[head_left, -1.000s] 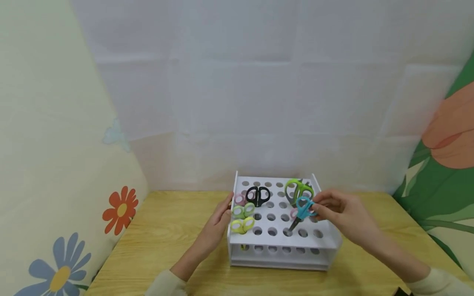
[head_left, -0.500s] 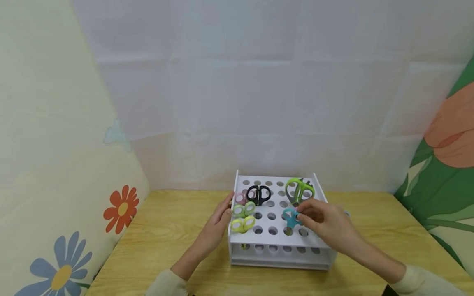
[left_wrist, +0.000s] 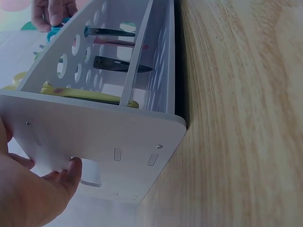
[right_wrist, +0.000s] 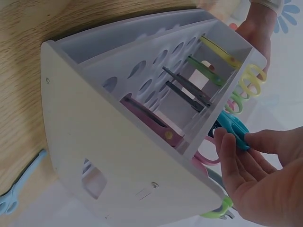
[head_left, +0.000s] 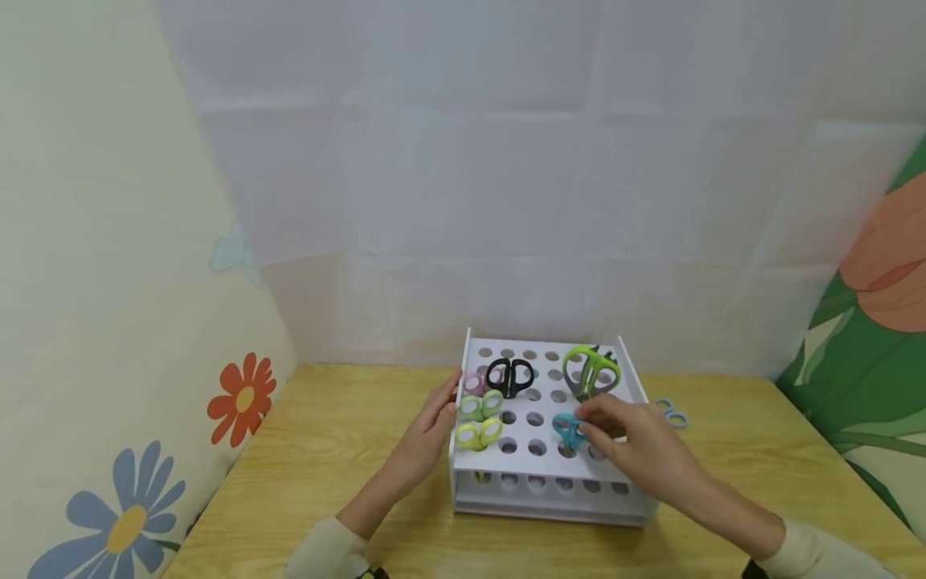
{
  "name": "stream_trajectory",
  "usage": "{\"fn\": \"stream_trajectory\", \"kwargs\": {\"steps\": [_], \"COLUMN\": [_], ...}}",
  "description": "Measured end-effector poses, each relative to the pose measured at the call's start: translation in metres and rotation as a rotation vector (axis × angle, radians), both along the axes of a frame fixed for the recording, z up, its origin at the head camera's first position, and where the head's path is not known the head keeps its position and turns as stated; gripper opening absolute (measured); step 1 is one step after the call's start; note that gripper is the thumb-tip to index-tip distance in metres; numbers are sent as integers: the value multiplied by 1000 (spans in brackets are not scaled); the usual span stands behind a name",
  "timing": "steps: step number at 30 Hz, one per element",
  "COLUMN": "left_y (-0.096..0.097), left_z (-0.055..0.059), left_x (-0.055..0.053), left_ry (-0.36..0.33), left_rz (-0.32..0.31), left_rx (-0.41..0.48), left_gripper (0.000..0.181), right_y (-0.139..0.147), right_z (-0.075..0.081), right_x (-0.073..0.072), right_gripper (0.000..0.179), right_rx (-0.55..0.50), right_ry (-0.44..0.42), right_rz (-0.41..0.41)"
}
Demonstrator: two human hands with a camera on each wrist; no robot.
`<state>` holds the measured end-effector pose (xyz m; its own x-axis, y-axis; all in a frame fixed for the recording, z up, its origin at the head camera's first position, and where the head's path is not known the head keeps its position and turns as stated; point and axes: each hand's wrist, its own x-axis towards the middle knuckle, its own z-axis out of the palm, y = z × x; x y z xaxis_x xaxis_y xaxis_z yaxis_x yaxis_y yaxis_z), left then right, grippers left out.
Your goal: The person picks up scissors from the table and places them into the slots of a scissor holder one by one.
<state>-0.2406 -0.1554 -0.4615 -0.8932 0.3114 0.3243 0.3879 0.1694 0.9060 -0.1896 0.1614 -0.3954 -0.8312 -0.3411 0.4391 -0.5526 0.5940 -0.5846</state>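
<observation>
My right hand (head_left: pixel 637 442) pinches the teal handles of a small pair of scissors (head_left: pixel 568 430) over the front part of a white rack with holes (head_left: pixel 521 460). In the left wrist view a dark blade (left_wrist: pixel 111 32) with teal at its top reaches below the upper shelf. My left hand (head_left: pixel 419 442) lies along the rack's left side; the left wrist view shows its fingertips at the cutout in the side panel (left_wrist: pixel 99 127). Yellow scissors (head_left: pixel 478 434), light green scissors (head_left: pixel 481 406), pink scissors (head_left: pixel 473 383) and black-handled scissors (head_left: pixel 510 376) stand in the rack's left part.
Large bright green scissors (head_left: pixel 592 371) stand at the rack's back right. Pink scissors (right_wrist: pixel 151 120) near its right side are mostly hidden by my hand from above. Light blue scissors (head_left: pixel 673 414) lie on the wooden table (head_left: pixel 340 418) to the right. A white cloth (head_left: pixel 463 201) hangs behind.
My right hand has moved left and down with the teal scissors, whose blades have sunk into the front of the rack. The left hand has stayed at the rack's side.
</observation>
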Motion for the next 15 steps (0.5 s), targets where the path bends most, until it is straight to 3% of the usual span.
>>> {"fn": "stream_trajectory", "kwargs": {"steps": [5,12,15], "left_y": [-1,-1,0], "left_z": [2,3,4], "left_x": [-2,1,2], "left_ry": [5,-7,-5], "left_rz": [6,-3,-5], "left_rx": [-13,0,-6], "left_gripper": [52,53,54], "right_y": [-3,-6,-6], "right_z": [2,-1,-5], "right_x": [-1,2,3], "right_gripper": [19,19,20], "right_rx": [8,47,40], "right_ry": [5,-58,-37], "right_rz": [4,-19,-15]}}
